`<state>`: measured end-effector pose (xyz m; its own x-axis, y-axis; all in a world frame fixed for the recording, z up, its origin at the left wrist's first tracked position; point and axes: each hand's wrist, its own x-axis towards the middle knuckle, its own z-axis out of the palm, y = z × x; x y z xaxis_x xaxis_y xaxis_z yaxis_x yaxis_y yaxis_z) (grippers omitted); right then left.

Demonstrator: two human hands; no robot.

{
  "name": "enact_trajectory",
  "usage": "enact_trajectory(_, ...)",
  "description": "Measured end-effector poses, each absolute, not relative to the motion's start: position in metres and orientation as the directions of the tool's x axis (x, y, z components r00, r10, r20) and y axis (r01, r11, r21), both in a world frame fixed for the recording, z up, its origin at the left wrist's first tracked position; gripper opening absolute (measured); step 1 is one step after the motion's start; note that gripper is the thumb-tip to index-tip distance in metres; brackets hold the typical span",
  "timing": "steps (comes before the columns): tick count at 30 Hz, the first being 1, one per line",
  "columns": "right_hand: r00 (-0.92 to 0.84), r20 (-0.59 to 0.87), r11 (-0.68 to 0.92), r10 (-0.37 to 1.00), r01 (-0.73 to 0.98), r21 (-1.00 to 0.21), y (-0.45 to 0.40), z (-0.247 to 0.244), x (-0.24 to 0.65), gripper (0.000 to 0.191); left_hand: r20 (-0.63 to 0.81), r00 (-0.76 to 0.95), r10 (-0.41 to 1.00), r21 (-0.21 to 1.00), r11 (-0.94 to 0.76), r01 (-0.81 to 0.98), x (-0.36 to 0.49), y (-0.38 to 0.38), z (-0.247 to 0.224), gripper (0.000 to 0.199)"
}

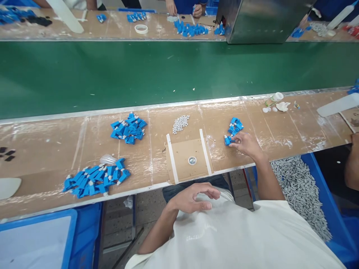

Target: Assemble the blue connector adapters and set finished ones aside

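My right hand (246,145) reaches over the bench, its thumb and fingers closed on a small blue plastic part with a white tip (227,140). Just beyond it lie a few similar blue parts (235,125). My left hand (193,197) hovers in front of my shirt near the bench edge, fingers apart and nothing in it. Between the hands, a small round clear dish (192,160) sits on a cardboard sheet (182,149) bordered by white tape strips. Small grey pieces (181,123) are spread behind the sheet.
Two heaps of blue parts, a far one (129,128) and a near one (95,178), lie to the left. A blue bin of grey pieces (301,194) stands below at right. A jar (274,99) stands near the green belt (126,74). Co-workers' hands (198,10) work across it.
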<state>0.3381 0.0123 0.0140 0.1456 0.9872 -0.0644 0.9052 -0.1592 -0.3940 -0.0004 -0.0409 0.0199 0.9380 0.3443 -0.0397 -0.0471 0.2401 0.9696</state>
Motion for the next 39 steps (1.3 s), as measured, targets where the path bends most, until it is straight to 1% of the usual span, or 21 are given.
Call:
enact_trajectory(3, 0.203, 0.024, -0.183, 0.979, 0.922, -0.341, 0.007, 0.002, 0.321, 0.03, -0.036, 0.948, 0.317, 0.957, 0.285, -0.059, 0.011, -0.042, 0.016, 0.054)
enact_trajectory(5, 0.247, 0.09, -0.207, 0.965, 0.925, -0.318, 0.006, -0.005, 0.311, 0.036, -0.048, 0.945, 0.322, 0.952, 0.3, -0.054, 0.014, -0.042, 0.015, 0.053)
enact_trajectory(7, 0.266, 0.126, -0.217, 0.956, 0.925, -0.312, 0.005, -0.01, 0.304, 0.038, -0.073, 0.939, 0.337, 0.95, 0.311, -0.038, 0.014, -0.041, 0.014, 0.054)
enact_trajectory(10, 0.268, 0.144, -0.215, 0.953, 0.928, -0.305, 0.003, -0.014, 0.299, 0.037, -0.098, 0.926, 0.365, 0.944, 0.328, -0.029, 0.011, -0.041, 0.012, 0.055)
enact_trajectory(12, 0.269, 0.181, -0.205, 0.946, 0.929, -0.308, 0.002, -0.013, 0.297, 0.035, -0.108, 0.921, 0.375, 0.938, 0.345, -0.031, 0.01, -0.042, 0.009, 0.055)
enact_trajectory(15, 0.256, 0.221, -0.17, 0.941, 0.923, -0.346, 0.002, -0.008, 0.293, 0.032, -0.124, 0.916, 0.383, 0.925, 0.379, -0.033, 0.009, -0.043, 0.007, 0.056)
enact_trajectory(19, 0.211, 0.19, -0.126, 0.959, 0.916, -0.38, 0.008, -0.004, 0.284, 0.023, -0.13, 0.915, 0.381, 0.926, 0.378, -0.026, 0.009, -0.043, 0.009, 0.058)
enact_trajectory(24, 0.247, 0.166, -0.176, 0.955, 0.919, -0.352, 0.008, -0.005, 0.282, 0.019, -0.075, 0.926, 0.369, 0.943, 0.328, -0.054, 0.007, -0.039, 0.011, 0.057)
enact_trajectory(28, 0.288, 0.163, -0.205, 0.944, 0.895, -0.397, 0.002, -0.005, 0.284, 0.025, -0.092, 0.94, 0.329, 0.931, 0.362, -0.035, 0.007, -0.033, 0.01, 0.061)
enact_trajectory(32, 0.212, 0.144, -0.118, 0.967, 0.867, -0.485, 0.009, -0.001, 0.276, 0.035, -0.083, 0.963, 0.255, 0.943, 0.332, -0.006, 0.008, -0.017, 0.016, 0.054)
enact_trajectory(34, 0.181, 0.14, -0.091, 0.974, 0.868, -0.488, 0.014, 0.003, 0.275, 0.039, -0.051, 0.97, 0.238, 0.956, 0.293, -0.022, 0.006, -0.008, 0.019, 0.054)
enact_trajectory(36, 0.208, 0.138, -0.121, 0.968, 0.873, -0.472, 0.015, 0.008, 0.28, 0.042, -0.002, 0.969, 0.248, 0.969, 0.24, -0.06, 0.002, 0.001, 0.022, 0.056)
enact_trajectory(39, 0.332, 0.137, -0.237, 0.933, 0.856, -0.459, 0.003, 0.015, 0.297, 0.046, 0.087, 0.96, 0.265, 0.967, 0.21, -0.145, -0.005, 0.01, 0.022, 0.059)
